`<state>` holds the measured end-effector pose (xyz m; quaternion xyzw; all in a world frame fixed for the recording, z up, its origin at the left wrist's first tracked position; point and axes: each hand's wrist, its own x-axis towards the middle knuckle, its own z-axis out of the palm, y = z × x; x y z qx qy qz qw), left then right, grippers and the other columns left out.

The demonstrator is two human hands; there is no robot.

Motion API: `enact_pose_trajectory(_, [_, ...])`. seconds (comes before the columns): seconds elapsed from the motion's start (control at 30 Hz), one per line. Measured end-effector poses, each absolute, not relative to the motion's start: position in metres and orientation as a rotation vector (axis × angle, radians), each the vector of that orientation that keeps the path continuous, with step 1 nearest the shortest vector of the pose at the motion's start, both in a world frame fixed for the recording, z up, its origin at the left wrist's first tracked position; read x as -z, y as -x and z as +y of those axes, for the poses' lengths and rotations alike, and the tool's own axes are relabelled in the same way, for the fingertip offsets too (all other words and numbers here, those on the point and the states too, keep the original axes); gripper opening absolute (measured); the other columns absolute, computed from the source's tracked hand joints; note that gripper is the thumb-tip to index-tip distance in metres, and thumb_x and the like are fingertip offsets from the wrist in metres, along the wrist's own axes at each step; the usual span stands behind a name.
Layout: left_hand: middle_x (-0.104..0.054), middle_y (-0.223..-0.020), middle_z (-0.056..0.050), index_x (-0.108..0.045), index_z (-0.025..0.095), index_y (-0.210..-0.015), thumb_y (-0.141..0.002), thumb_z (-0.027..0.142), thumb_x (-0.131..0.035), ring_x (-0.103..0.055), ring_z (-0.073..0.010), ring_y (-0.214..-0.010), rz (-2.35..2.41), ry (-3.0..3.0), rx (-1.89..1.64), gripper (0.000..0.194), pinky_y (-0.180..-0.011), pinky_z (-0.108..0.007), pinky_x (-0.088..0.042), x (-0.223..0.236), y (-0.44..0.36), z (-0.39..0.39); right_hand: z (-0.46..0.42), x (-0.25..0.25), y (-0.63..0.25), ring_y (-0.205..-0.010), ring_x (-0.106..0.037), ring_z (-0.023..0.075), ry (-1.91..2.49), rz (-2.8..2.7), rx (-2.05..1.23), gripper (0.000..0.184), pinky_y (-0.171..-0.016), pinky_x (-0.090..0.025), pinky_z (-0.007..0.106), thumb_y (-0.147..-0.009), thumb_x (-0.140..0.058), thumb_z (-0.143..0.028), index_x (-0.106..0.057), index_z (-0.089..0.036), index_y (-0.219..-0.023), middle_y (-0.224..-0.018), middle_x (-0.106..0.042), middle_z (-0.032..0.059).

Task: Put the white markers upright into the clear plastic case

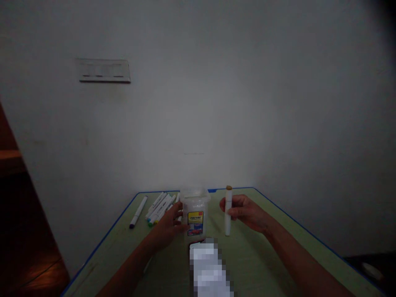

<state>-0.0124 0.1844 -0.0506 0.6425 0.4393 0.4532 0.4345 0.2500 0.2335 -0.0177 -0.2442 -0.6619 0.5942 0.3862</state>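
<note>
My left hand (168, 227) rests against the side of a clear plastic tub (194, 212) that carries a yellow, blue and red label and stands upright on the green table (272, 255). My right hand (247, 212) grips a white marker (228, 211) with a brown cap, held upright just right of the tub. Several white markers (159, 208) lie in a row on the table to the left of the tub, and one more marker (138, 212) with a dark tip lies apart further left.
The table has a blue edge and stands against a pale wall. A blurred-out white object (207, 266) lies on the table in front of the tub. A switch plate (103, 71) is on the wall. Dark wooden furniture (12, 173) stands at left.
</note>
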Motion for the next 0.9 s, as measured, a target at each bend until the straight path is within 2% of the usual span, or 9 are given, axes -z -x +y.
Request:
enact_pose_trajectory(0.1, [-0.046,-0.127,-0.015,-0.046,0.019,-0.120,-0.063,0.024,-0.070,-0.045,-0.0314,-0.114,1.076,-1.603,-1.137,0.062,-0.089,-0.046,-0.041,0.052,0.012,0.184,0.229,0.006,-0.252,-0.053,-0.042,0.0081,0.635,-1.572,-1.359,0.045,-0.045,-0.030,0.021,-0.060,-0.072,-0.031,-0.056,-0.018,-0.099,-0.072,-0.058,0.0010])
enact_pose_trajectory(0.17, [-0.046,-0.128,-0.014,-0.046,0.021,-0.121,-0.063,0.024,-0.070,-0.044,-0.0314,-0.115,1.053,-1.603,-1.144,0.063,-0.090,-0.045,-0.041,0.053,0.013,0.185,0.224,-0.011,-0.254,-0.051,-0.044,0.0087,0.639,-1.505,-1.191,0.057,-0.044,-0.032,0.021,-0.063,-0.069,-0.030,-0.045,-0.021,-0.114,-0.073,-0.060,0.0006])
enact_pose_trajectory(0.27, [-0.045,-0.128,-0.013,-0.046,0.022,-0.122,-0.062,0.024,-0.072,-0.042,-0.0321,-0.117,1.067,-1.585,-1.165,0.066,-0.091,-0.045,-0.040,0.057,0.013,0.187,0.218,-0.048,-0.248,-0.047,-0.044,0.0085,0.624,-1.497,-0.963,0.065,-0.043,-0.036,0.022,-0.068,-0.065,-0.031,-0.031,-0.023,-0.123,-0.073,-0.062,-0.0004])
enact_pose_trajectory(0.4, [-0.043,-0.131,-0.014,-0.043,0.022,-0.126,-0.061,0.024,-0.071,-0.040,-0.0326,-0.118,1.080,-1.573,-1.181,0.071,-0.089,-0.045,-0.041,0.059,0.014,0.188,0.217,-0.096,-0.219,-0.045,-0.049,0.0083,0.541,-1.629,-0.747,0.044,-0.040,-0.039,0.021,-0.075,-0.056,-0.037,-0.038,-0.020,-0.112,-0.072,-0.062,-0.0003])
enact_pose_trajectory(0.5, [-0.042,-0.131,-0.014,-0.042,0.022,-0.126,-0.061,0.023,-0.070,-0.039,-0.0319,-0.118,1.031,-1.596,-1.157,0.070,-0.087,-0.044,-0.042,0.057,0.013,0.187,0.222,-0.111,-0.186,-0.044,-0.052,0.0079,0.577,-1.804,-0.710,0.025,-0.039,-0.041,0.019,-0.078,-0.053,-0.037,-0.049,-0.016,-0.092,-0.066,-0.060,0.0010])
enact_pose_trajectory(0.63, [-0.043,-0.130,-0.012,-0.041,0.022,-0.126,-0.062,0.016,-0.066,-0.044,-0.0290,-0.113,1.016,-1.635,-1.147,0.069,-0.083,-0.040,-0.045,0.056,0.012,0.188,0.231,-0.101,-0.149,-0.043,-0.054,0.0092,0.852,-2.077,-0.702,0.012,-0.041,-0.043,0.019,-0.074,-0.058,-0.021,-0.053,-0.012,-0.067,-0.054,-0.058,0.0024])
enact_pose_trajectory(0.7, [-0.044,-0.129,-0.013,-0.039,0.020,-0.126,-0.062,0.012,-0.062,-0.046,-0.0275,-0.111,0.994,-1.644,-1.151,0.069,-0.080,-0.036,-0.046,0.058,0.012,0.189,0.233,-0.092,-0.139,-0.045,-0.056,0.0097,0.972,-2.207,-0.637,0.005,-0.045,-0.044,0.020,-0.072,-0.058,-0.012,-0.055,-0.012,-0.068,-0.055,-0.059,0.0022])
enact_pose_trajectory(0.77, [-0.045,-0.127,-0.013,-0.038,0.019,-0.126,-0.062,0.010,-0.061,-0.046,-0.0268,-0.111,0.969,-1.639,-1.151,0.068,-0.078,-0.034,-0.047,0.059,0.012,0.189,0.234,-0.085,-0.134,-0.049,-0.057,0.0100,1.028,-2.317,-0.487,0.008,-0.049,-0.043,0.020,-0.068,-0.058,-0.006,-0.058,-0.011,-0.074,-0.059,-0.062,0.0018])
enact_pose_trajectory(0.9, [-0.047,-0.124,-0.014,-0.039,0.017,-0.124,-0.062,0.011,-0.063,-0.047,-0.0278,-0.110,0.963,-1.634,-1.138,0.066,-0.079,-0.035,-0.046,0.058,0.011,0.188,0.231,-0.081,-0.131,-0.061,-0.059,0.0127,1.034,-2.541,-0.130,0.009,-0.057,-0.042,0.021,-0.065,-0.062,-0.010,-0.064,-0.013,-0.073,-0.068,-0.066,0.0035])
